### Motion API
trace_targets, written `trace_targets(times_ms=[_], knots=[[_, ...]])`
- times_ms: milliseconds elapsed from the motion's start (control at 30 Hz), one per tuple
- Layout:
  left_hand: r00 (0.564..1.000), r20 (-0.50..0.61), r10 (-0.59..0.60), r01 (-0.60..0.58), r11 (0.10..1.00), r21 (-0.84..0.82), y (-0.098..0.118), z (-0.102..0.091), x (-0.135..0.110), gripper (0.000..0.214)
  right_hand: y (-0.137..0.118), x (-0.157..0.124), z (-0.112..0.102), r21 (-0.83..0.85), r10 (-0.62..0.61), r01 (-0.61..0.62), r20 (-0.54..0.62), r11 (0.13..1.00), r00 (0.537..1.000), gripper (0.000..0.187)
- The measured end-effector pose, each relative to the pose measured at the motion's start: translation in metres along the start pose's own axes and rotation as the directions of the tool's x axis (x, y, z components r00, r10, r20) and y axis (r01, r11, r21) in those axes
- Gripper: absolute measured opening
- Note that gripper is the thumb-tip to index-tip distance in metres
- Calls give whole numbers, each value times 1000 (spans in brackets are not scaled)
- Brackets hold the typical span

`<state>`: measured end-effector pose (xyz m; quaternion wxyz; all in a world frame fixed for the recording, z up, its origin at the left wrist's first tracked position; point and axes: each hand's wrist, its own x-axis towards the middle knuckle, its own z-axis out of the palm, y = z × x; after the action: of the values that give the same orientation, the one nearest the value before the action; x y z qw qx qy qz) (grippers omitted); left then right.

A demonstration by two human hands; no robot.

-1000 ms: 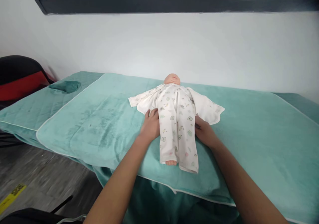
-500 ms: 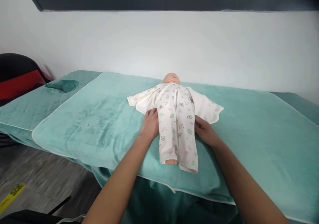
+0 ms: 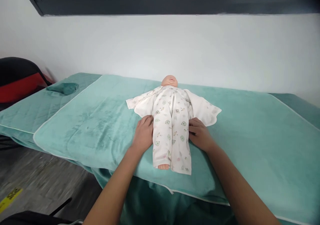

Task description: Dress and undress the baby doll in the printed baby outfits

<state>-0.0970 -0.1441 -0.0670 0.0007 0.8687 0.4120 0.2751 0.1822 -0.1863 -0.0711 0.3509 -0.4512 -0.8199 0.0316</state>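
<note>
A baby doll [image 3: 170,80] lies on its back, head toward the wall. White printed baby trousers [image 3: 172,131] cover its front from near the neck down to the feet, and toes show at the left cuff. A white baby top [image 3: 203,109] is spread open beneath, its sides fanned out. My left hand [image 3: 144,131] is closed at the left edge of the trousers, fingertips partly hidden behind the cloth. On the opposite edge, my right hand [image 3: 200,134] is closed with its fingers curled against the fabric.
A teal velvet cover [image 3: 250,135] with white piping drapes the massage bed. Its face hole [image 3: 62,88] is at the left end. A black and red chair [image 3: 21,80] stands at far left. Behind the bed is a white wall [image 3: 162,48] below a dark window frame.
Both hands have shifted slightly left and down in the picture along with the doll and trousers, mostly as the view tilts. The right fingers now lie more over the trousers' edge.
</note>
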Motion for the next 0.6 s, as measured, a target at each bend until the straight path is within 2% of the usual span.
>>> trace_targets(times_ms=[100, 200, 300, 367, 433, 500, 533, 600], knots=[[1000, 20, -13, 13, 1000, 10, 2, -4, -7, 30, -5, -1, -3, -36, -20, 21, 20, 999, 1000, 26], [998, 35, -44, 45, 999, -23, 3, -9, -9, 25, -10, -5, -7, 29, 24, -26, 64, 999, 998, 23], [989, 14, -148, 148, 981, -125, -6, -12, -6, 21, -14, -13, -12, 143, 145, -158, 97, 977, 985, 23], [962, -34, -272, 264, 951, -159, -20, -14, 1, 22, -9, -18, -15, 177, 270, -270, 24, 946, 963, 22], [896, -99, -433, 422, 899, -113, -38, -14, 10, 26, 5, -21, -18, 139, 416, -396, -172, 908, 893, 21], [810, -141, -569, 572, 820, -21, -53, -14, 20, 36, 25, -22, -23, 35, 513, -543, -384, 839, 768, 25], [782, -141, -607, 616, 787, 27, -58, -13, 25, 40, 36, -22, -27, -27, 544, -618, -444, 786, 712, 31], [763, -123, -635, 646, 755, 110, -65, -12, 34, 45, 56, -21, -36, -140, 625, -741, -448, 657, 639, 43]])
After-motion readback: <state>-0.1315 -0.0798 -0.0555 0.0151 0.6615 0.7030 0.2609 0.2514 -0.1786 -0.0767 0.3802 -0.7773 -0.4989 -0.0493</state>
